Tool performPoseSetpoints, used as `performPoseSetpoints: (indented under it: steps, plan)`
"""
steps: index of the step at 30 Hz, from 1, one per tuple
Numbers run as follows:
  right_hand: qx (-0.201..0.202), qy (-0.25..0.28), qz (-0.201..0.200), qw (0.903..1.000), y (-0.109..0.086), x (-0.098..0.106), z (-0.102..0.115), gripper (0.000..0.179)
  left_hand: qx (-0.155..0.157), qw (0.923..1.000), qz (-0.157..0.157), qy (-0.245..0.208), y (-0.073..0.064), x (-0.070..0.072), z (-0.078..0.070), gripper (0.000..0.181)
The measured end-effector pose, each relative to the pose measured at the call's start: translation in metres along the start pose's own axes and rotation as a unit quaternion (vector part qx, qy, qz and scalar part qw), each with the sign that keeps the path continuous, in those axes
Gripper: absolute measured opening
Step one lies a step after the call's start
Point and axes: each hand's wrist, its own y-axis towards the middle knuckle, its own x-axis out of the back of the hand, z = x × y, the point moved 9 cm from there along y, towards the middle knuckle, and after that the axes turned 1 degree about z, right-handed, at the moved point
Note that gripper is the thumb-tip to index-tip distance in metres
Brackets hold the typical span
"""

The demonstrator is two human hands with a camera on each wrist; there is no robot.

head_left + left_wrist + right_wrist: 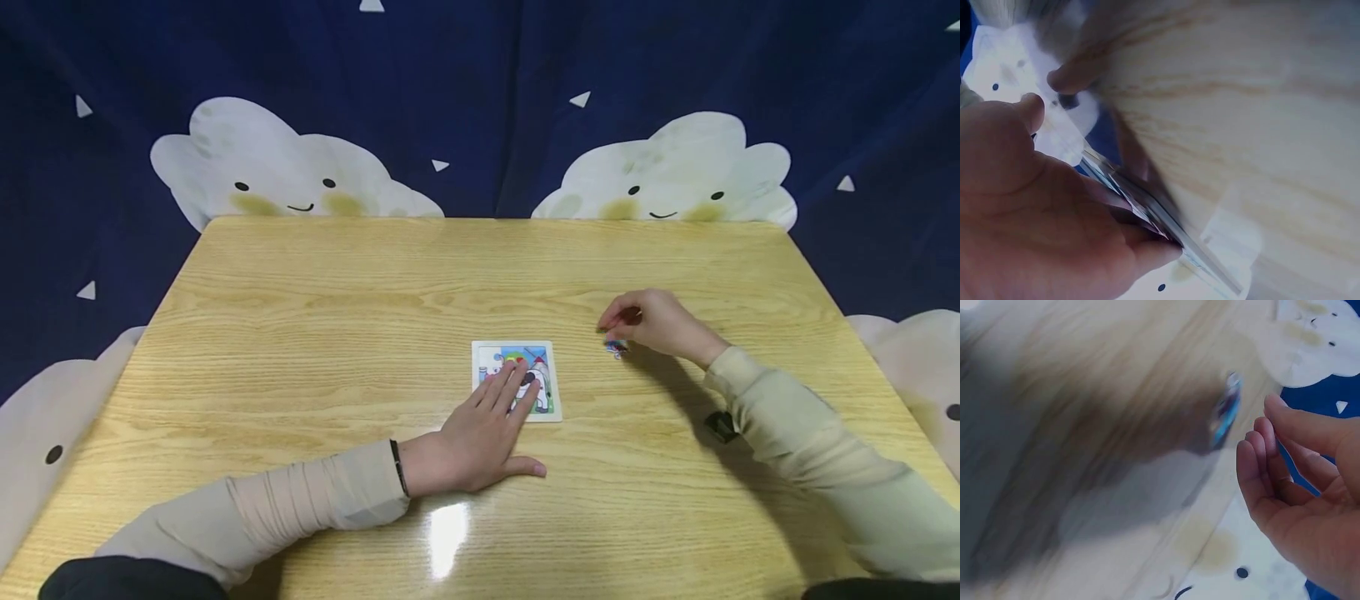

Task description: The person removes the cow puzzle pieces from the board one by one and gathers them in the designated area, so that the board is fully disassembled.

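A square picture puzzle (pixel 557 407) with a pale border lies mid-table, showing a black-and-white cow and a red-roofed windmill. Its upper left corner is plain white. My left hand (pixel 487 433) lies flat over it, the straight fingers resting on the picture and the thumb out on the wood. Edge-on in the left wrist view, the puzzle board (pixel 1163 219) runs along those fingers. To the right, a small colourful puzzle piece (pixel 617 349) is just below my right hand (pixel 656 321). In the right wrist view the loosely bent fingers (pixel 1250 469) are apart from the piece (pixel 1227 415).
The wooden table (pixel 337 292) reaches back to a dark blue curtain (pixel 480 83) with smiling white clouds. A small black object (pixel 722 427) shows under the right sleeve (pixel 787 425). Light glares off the table near the front.
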Motion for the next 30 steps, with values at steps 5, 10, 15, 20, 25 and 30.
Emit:
performPoseSetpoints:
  steps: [5, 10, 15, 20, 25, 30]
  plan:
    - [0.046, 0.023, 0.003, 0.9987, 0.015, -0.013, 0.031, 0.009, 0.003, 1.0, 0.003, 0.0, 0.0, -0.001, 0.0, 0.096]
    - [0.069, 0.05, 0.021, 0.9962, 0.032, -0.034, 0.057, 0.007, 0.0, 1.0, 0.009, 0.0, 0.003, -0.002, -0.006, 0.095]
    - [0.088, 0.077, 0.051, 0.9918, 0.043, -0.056, 0.078, 0.007, -0.005, 0.9999, 0.012, 0.006, 0.008, -0.002, -0.013, 0.093]
    - [0.081, 0.075, 0.066, 0.9916, 0.048, -0.068, 0.087, 0.006, -0.005, 0.9993, 0.011, 0.036, 0.01, -0.004, -0.014, 0.093]
    - [0.078, 0.064, 0.061, 0.9931, 0.051, -0.07, 0.091, 0.007, -0.012, 0.9994, 0.014, 0.028, 0.009, -0.003, -0.014, 0.094]
    - [0.06, 0.061, 0.059, 0.9945, 0.052, -0.071, 0.093, 0.007, -0.016, 0.9996, 0.018, 0.014, 0.009, -0.003, -0.013, 0.095]
